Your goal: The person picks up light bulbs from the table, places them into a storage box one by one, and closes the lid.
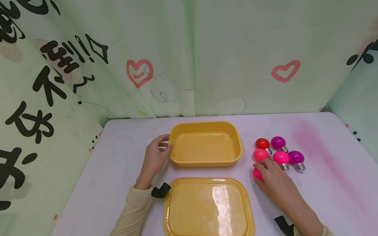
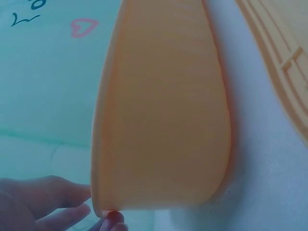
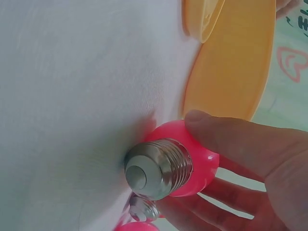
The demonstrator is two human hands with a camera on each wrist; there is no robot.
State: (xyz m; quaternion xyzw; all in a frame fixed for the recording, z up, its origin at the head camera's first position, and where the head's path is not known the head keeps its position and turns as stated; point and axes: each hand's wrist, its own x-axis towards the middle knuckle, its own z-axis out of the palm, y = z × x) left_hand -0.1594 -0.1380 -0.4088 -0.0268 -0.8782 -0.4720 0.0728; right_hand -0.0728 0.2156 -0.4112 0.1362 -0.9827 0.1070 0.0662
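Observation:
My left hand (image 1: 156, 158) pinches the left rim of a deep yellow plastic box (image 1: 205, 164), thumb and fingers on either side of the edge. In the left wrist view, the box's side wall (image 2: 163, 106) fills the middle, with fingertips at its lower rim. On the right, my right hand (image 1: 277, 183) holds a pink light bulb (image 1: 258, 174) by its round globe. From the right wrist view, that bulb's metal screw base (image 3: 159, 168) faces the camera, the thumb lies on the globe and the other fingers are behind it. Whether it touches the table cannot be told.
Several other bulbs lie close behind the right hand: a red one (image 1: 262, 143), two purple (image 1: 296, 157) and two more pink (image 1: 281, 157). A flat yellow tray (image 1: 189, 209) lies in front of the box on the white table (image 1: 118, 164). Green curtains (image 1: 230, 49) hang behind.

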